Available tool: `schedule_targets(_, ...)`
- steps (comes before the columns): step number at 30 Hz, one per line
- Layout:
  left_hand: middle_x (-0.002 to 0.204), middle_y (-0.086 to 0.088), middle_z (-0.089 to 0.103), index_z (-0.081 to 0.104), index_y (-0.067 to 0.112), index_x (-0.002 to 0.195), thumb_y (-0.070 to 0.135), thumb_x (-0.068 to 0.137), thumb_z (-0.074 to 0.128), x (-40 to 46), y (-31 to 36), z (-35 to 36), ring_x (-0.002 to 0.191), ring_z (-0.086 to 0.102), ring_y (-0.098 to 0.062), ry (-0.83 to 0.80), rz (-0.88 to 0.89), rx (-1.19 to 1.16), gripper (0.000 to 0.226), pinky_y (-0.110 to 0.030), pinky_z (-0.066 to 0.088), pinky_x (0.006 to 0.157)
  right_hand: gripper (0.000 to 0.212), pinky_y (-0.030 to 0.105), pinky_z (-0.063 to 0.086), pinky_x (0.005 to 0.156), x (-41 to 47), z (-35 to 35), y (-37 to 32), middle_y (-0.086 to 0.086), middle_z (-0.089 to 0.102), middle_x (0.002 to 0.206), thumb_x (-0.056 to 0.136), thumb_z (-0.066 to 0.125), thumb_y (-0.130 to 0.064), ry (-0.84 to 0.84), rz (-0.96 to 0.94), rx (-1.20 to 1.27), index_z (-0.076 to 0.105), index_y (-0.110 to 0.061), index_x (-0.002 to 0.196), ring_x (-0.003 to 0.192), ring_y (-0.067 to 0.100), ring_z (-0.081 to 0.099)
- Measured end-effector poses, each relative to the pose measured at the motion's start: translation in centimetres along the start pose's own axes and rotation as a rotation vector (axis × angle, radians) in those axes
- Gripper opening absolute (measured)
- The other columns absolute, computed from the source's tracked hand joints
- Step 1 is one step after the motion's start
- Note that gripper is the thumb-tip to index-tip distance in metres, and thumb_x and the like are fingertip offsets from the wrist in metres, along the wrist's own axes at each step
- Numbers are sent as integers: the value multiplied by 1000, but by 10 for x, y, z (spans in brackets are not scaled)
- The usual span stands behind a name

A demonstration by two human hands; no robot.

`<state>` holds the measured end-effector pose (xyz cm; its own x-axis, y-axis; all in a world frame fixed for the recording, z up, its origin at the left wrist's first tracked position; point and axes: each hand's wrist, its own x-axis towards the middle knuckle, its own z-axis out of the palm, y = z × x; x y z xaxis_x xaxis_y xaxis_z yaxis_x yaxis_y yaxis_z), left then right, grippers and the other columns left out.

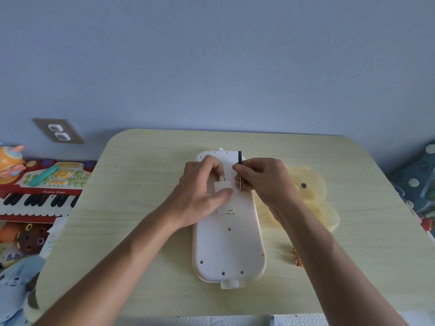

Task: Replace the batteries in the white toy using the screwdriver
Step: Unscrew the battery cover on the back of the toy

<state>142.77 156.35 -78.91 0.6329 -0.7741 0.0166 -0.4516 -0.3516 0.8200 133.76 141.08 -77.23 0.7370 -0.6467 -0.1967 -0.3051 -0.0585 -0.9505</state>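
Note:
The white toy (pixel 229 245) lies face down along the middle of the pale wooden table (pixel 141 231). Its small rectangular battery cover (pixel 223 185) sits near the far end. My left hand (pixel 202 187) holds this cover between thumb and fingers. My right hand (pixel 261 180) grips a thin screwdriver (pixel 240 161) with a black handle, held upright, its metal tip pointing down at the toy just right of the cover. Two orange batteries (pixel 297 258) lie on the table to the right of the toy, partly hidden by my right forearm.
A yellow duck-shaped toy (pixel 313 191) rests on the table behind my right hand. Left of the table stand a red toy keyboard (pixel 40 196) and other toys. A blue dotted cushion (pixel 419 180) is at the right edge. The wall is close behind.

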Motion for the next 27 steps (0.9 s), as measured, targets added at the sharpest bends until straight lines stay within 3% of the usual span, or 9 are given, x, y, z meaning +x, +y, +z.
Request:
schedule_targets(4,102,15,63,57,36,98,45,72,73,-3,-5,-4,115,51,-5,36,-13,-42,32,-36,43,101,12,27,56,66,-4,2,-1,6,70,67,91,72,-13,20,-7,9,78,-5,86,58,14,60)
schedule_targets(6,95,12,64,60,35,96,42,73,74,-4,-1,-4,99,60,-3,84,-14,-81,28,-35,46,92,11,26,56,64,-6,4,-3,4,70,65,90,73,-14,38,-13,2,79,-6,84,56,12,59)
schedule_targets(9,78,4,65,67,29,91,22,82,77,-6,7,-15,68,57,-10,213,-56,-247,15,-31,44,69,9,24,59,65,-10,5,-7,5,72,66,88,75,-13,55,-8,27,80,-15,82,56,10,62)
schedule_targets(12,88,-13,74,71,28,96,12,83,77,-12,0,-35,71,64,-18,258,-179,-382,22,-46,57,77,8,31,62,71,-14,0,-12,14,76,73,87,76,-11,61,-15,43,81,-18,86,60,13,65)
schedule_targets(15,85,-9,77,70,29,97,11,78,81,-24,-20,-57,75,72,-25,261,-224,-323,28,-55,59,84,11,30,62,70,-22,-21,-14,9,77,68,85,77,-11,115,-28,-4,81,-15,95,57,11,67)
schedule_targets(17,82,-2,79,69,29,94,10,75,84,-32,-37,-65,78,75,-26,243,-243,-249,30,-51,59,82,13,33,61,70,-31,-48,-9,12,78,72,84,78,-11,179,-30,-36,81,-17,95,60,15,68)
schedule_targets(20,77,7,79,67,33,89,22,65,88,-41,-59,-72,79,75,-22,206,-261,-131,34,-33,54,73,15,37,60,71,-51,-92,7,15,76,73,85,77,-8,305,-15,-65,81,-21,91,63,20,67)
schedule_targets(23,76,12,76,68,35,86,16,68,90,-45,-71,-72,77,73,-20,196,-250,-53,35,-28,49,68,17,39,58,70,-67,-126,29,14,73,69,87,74,-4,445,62,-157,79,-19,92,63,23,64)
schedule_targets(27,81,24,71,70,36,89,21,70,89,-44,-76,-67,72,66,3,215,-235,72,30,-12,44,62,14,30,51,65,-80,-146,65,6,76,80,84,76,-11,566,143,-341,81,-11,97,72,22,68)
